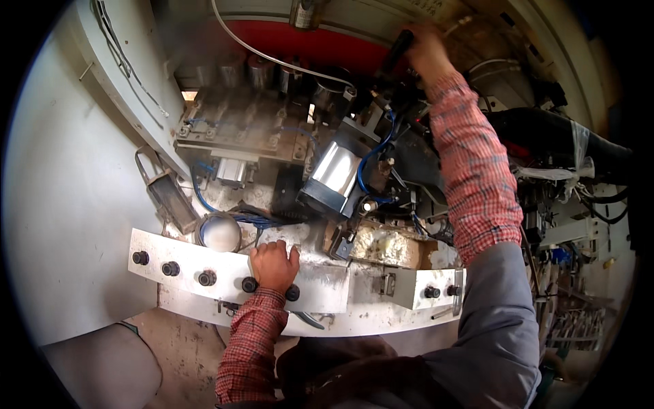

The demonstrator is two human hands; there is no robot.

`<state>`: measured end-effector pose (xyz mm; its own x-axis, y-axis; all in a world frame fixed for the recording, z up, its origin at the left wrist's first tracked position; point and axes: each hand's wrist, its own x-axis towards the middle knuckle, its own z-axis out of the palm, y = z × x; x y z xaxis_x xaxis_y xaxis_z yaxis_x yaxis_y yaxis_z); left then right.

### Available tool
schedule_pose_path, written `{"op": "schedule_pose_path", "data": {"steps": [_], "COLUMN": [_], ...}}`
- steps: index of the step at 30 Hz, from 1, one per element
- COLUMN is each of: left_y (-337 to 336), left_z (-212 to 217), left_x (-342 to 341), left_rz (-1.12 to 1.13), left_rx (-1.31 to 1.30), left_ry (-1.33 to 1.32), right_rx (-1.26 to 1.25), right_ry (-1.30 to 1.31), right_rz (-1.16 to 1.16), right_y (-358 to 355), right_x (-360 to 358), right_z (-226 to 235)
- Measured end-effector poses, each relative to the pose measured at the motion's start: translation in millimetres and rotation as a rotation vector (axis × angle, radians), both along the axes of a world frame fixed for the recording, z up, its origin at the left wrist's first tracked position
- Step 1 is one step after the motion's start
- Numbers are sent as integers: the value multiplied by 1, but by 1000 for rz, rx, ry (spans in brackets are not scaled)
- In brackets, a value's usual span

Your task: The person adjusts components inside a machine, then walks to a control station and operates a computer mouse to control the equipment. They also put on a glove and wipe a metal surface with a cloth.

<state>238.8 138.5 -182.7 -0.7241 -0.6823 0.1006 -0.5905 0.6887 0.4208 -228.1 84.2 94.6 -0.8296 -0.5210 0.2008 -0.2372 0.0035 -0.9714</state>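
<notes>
My left hand (274,267) rests on the top edge of a white control panel (327,290). Its fingers bend over the edge, with the thumb out to the right. Black knobs (250,284) show on either side of its wrist. Far up at the back, my outstretched right hand (432,56) is closed at a black handle (396,51); dimness hides its fingertips. Below that hand, a silver cylinder block (334,170) with a blue air hose (362,167) stands tilted in the machine.
A metal die plate (238,126) lies at the back left. A round container (221,232) and an open box (385,245) stand behind the panel. Black hoses (558,133) and cables crowd the right. A white cabinet wall (61,191) rises at the left.
</notes>
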Motion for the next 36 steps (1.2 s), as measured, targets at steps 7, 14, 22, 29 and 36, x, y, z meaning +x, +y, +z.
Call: {"op": "schedule_pose_path", "data": {"steps": [7, 14, 22, 29, 36], "left_y": [-1, -5, -4, -1, -4], "left_z": [-1, -5, 0, 2, -7], "left_x": [11, 13, 4, 4, 9], "left_rz": [71, 97, 23, 35, 69], "left_rx": [-13, 5, -22, -35, -11], "left_ry": [-34, -45, -18, -13, -47], "right_rx": [-289, -250, -151, -235, -261], "right_ry": [92, -287, 31, -149, 144], "right_rz": [-61, 110, -150, -83, 4], "right_y": [21, 4, -25, -10, 18], "right_x": [73, 112, 81, 40, 115], "right_z": [-1, -12, -10, 17, 2]}}
